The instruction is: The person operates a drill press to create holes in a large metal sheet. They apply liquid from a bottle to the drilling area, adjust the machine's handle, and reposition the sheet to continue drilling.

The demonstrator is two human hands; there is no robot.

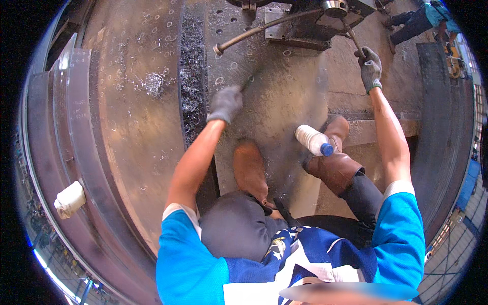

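Observation:
My right hand point(370, 70), in a grey knit glove, is closed around a thin metal lever point(352, 36) that runs out from the round hub point(335, 7) of a drilling machine. A second lever point(269, 31) with a knobbed end points left from the same hub, with no hand on it. My left hand point(225, 104), gloved in grey too, hangs over the steel plate point(274, 101) below that knob. Motion smears its fingers, and a faint dark streak beside them cannot be made out.
A ridged clear bottle point(312, 140) with white contents and a blue cap lies by my boot point(335, 168). Metal shavings point(192, 76) fill a strip left of the plate. A white jug point(70, 200) rests on the left beams. Another person point(427, 18) is at far right.

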